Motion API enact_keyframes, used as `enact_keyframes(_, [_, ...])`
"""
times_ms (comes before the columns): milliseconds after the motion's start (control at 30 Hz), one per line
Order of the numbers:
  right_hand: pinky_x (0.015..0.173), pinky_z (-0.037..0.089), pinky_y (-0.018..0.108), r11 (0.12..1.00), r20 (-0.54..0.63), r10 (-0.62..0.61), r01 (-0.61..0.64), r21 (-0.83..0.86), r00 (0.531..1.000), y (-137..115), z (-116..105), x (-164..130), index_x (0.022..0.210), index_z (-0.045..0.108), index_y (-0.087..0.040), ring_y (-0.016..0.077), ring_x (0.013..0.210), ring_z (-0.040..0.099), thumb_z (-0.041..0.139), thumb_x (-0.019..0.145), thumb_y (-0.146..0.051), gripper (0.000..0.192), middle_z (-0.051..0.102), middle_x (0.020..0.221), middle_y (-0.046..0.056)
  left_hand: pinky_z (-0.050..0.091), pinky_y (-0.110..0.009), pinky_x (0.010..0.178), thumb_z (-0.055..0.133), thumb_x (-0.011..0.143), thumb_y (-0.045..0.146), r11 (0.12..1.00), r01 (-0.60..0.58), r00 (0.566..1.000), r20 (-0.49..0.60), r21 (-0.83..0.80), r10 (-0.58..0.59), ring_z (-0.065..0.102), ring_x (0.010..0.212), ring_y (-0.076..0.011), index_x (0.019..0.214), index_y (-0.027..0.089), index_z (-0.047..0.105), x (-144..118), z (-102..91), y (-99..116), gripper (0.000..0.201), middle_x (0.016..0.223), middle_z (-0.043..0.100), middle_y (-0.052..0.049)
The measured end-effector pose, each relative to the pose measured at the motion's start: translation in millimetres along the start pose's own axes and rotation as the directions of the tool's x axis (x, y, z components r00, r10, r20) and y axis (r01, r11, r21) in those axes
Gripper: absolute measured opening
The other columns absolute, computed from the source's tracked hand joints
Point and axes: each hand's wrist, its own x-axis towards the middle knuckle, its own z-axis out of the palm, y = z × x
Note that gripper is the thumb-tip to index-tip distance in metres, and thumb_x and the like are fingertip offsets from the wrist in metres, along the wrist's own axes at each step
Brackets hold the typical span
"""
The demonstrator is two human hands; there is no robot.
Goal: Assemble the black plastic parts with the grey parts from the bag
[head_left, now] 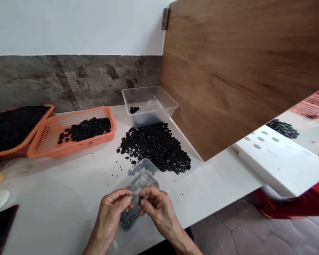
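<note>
My left hand (114,209) and my right hand (156,205) meet near the table's front edge, fingertips pinched together on a small black part (140,200). Which hand carries the part I cannot tell exactly; both touch it. Under the hands lies a clear plastic bag (142,177) with small black pieces inside. Just beyond the bag spreads a loose pile of black ring-like parts (156,145) on the white table (69,184).
A clear plastic tub (151,102) stands behind the pile. Two orange baskets (77,131) (16,124) with black parts sit at the left. A wooden panel (241,71) rises at the right, with a white perforated block (281,159) beyond. A dark phone (0,226) lies at lower left.
</note>
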Motion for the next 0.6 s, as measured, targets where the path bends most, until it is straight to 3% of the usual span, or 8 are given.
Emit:
enact_keyframes(100, [0.057,0.042,0.023,1.0,0.009,-0.001,0.001,0.031,1.0,1.1,1.1,-0.2,0.092,0.062,-0.016,0.0103,0.056,0.055,0.07,0.08,-0.037,0.026,0.059,0.069,0.0,0.041,-0.019,0.047,0.085,0.056,0.029,0.995,0.059,0.997,0.046,-0.084,-0.056,0.057,0.048,-0.0101,0.072,0.013,0.073,-3.1,2.2,1.4,0.026,0.061,0.069,-0.003])
enact_keyframes(200, [0.057,0.043,0.023,0.998,0.011,-0.017,0.016,0.054,1.0,0.1,2.4,-0.3,0.094,0.062,-0.016,0.0107,0.057,0.055,0.069,0.081,-0.038,0.027,0.06,0.069,0.001,0.046,-0.022,0.053,0.083,0.062,0.028,0.985,0.075,0.993,0.106,-0.157,-0.058,0.061,0.054,-0.0129,0.074,0.015,0.072,-4.6,3.6,1.4,0.021,0.066,0.071,-0.004])
enact_keyframes(433, [0.053,0.041,0.021,0.997,-0.043,-0.001,0.004,0.075,0.999,-2.9,4.4,1.2,0.094,0.061,-0.017,0.0078,0.053,0.052,0.073,0.077,-0.039,0.031,0.057,0.071,-0.001,0.052,-0.026,0.076,0.082,0.061,0.03,0.994,-0.103,0.995,-0.017,-0.03,0.103,0.066,0.084,-0.0192,0.072,0.016,0.077,-0.2,-4.2,-5.1,0.018,0.092,0.073,-0.008])
enact_keyframes(500, [0.054,0.042,0.021,0.995,-0.022,0.006,-0.004,0.099,1.0,-3.1,5.9,2.0,0.092,0.061,-0.016,0.0081,0.052,0.054,0.073,0.076,-0.04,0.032,0.059,0.071,-0.001,0.052,-0.024,0.072,0.084,0.059,0.03,0.993,-0.115,0.993,-0.017,-0.042,0.114,0.065,0.08,-0.018,0.07,0.016,0.077,-2.4,-2.5,-4.7,0.018,0.088,0.073,-0.007])
enact_keyframes(600, [0.056,0.046,0.023,0.986,0.02,0.0,-0.003,0.167,1.0,-3.7,9.5,2.6,0.092,0.061,-0.015,0.0106,0.055,0.059,0.072,0.077,-0.043,0.033,0.063,0.068,0.001,0.051,-0.023,0.058,0.084,0.058,0.03,0.987,-0.061,0.998,0.018,-0.146,0.064,0.06,0.059,-0.013,0.069,0.016,0.076,-7.7,3.2,-2.9,0.019,0.068,0.069,-0.004])
